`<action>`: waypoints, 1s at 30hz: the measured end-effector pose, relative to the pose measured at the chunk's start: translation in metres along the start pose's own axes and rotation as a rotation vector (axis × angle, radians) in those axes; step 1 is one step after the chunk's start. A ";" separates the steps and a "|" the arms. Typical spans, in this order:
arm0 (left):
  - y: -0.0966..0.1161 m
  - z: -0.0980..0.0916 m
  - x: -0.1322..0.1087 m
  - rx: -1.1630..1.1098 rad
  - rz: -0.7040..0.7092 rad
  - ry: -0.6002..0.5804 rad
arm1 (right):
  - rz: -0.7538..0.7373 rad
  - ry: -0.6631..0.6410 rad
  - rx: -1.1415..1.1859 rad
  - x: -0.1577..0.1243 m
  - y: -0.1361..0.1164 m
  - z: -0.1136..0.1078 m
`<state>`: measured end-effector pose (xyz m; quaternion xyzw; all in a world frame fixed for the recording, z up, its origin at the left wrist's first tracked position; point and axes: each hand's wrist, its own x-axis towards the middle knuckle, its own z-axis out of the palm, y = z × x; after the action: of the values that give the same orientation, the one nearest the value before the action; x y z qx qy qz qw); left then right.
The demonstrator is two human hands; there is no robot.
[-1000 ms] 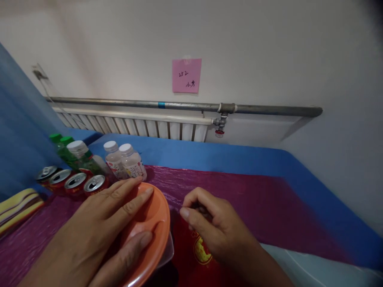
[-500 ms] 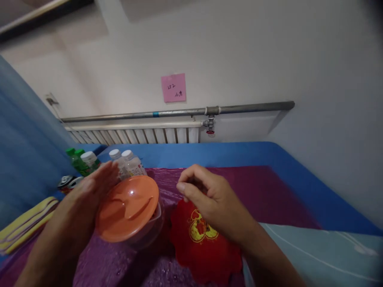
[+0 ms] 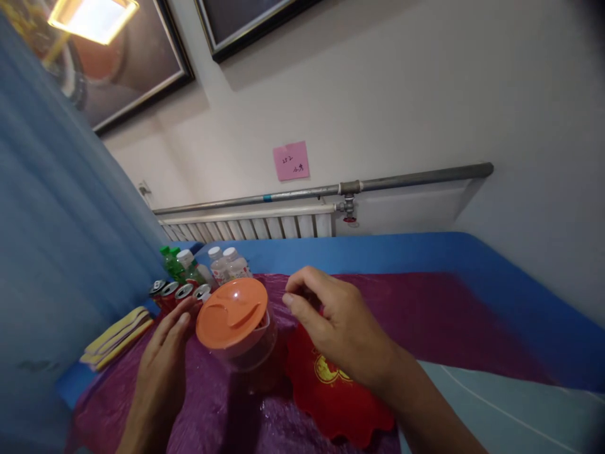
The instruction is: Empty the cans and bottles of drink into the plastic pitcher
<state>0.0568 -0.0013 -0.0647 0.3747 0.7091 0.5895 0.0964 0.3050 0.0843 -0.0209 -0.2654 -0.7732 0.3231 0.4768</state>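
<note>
At the left edge of the surface (image 3: pixel 378 253) lies a folded cloth (image 3: pixel 118 337). My left hand (image 3: pixel 163 362) is flat, fingers straight, just beside the clear container (image 3: pixel 254 359) with its orange lid (image 3: pixel 232 315); contact is unclear. I judge I'm between grips; taking hold calls for both palms around that body. My right hand (image 3: pixel 338 315) is curled above the red mat (image 3: pixel 347 410); whether it pinches anything, I can't tell. The near edge is cut off, the container's contents indistinct.
</note>
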 end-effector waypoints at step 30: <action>-0.074 0.024 0.075 -0.606 -0.044 -0.677 | 0.097 -0.536 -0.874 0.061 -0.040 0.117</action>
<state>-0.0130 0.0635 -0.1158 0.4859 0.4409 0.6127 0.4406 0.1697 0.0728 0.0042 -0.3834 -0.9178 0.0481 0.0910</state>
